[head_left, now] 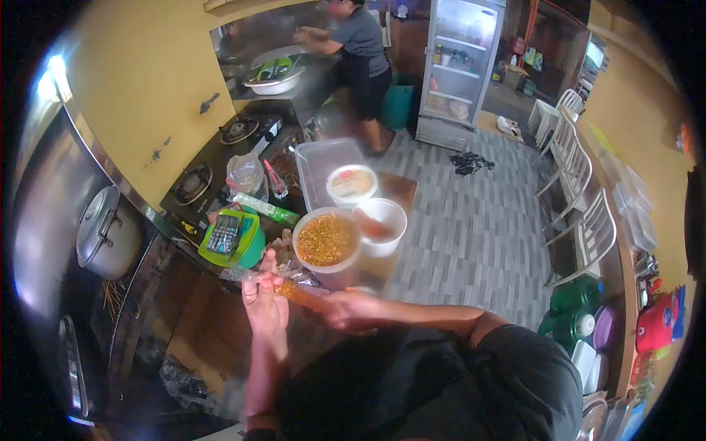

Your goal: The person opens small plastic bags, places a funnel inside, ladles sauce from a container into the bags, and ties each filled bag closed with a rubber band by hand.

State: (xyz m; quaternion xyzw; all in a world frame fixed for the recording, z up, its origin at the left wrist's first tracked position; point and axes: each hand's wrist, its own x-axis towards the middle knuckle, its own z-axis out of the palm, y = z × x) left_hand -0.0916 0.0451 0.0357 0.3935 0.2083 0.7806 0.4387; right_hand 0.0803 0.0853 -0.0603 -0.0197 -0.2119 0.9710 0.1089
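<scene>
A slim, see-through pack with orange-brown contents [300, 295] lies between my hands; bag or bottle, I cannot tell which. My right hand [349, 309] wraps round its body. At its left end, the fingers of my left hand [266, 298] close on the tip, some fingers raised. Just beyond my hands stands a round clear tub [329, 242] filled with orange-yellow liquid and chopped bits. To its right is a white bucket [382, 226] with reddish-brown residue inside. A white-lidded tub [351, 184] sits behind them, on or against a clear plastic bin [321, 165].
Left are a green basin [252, 246], a gas stove [193, 184] and a big lidded pot [110, 231]. A person [360, 59] works at the back counter near a glass-door fridge [457, 70]. White chairs [585, 239] line the right wall; a black plastic bag [472, 163] lies on the floor.
</scene>
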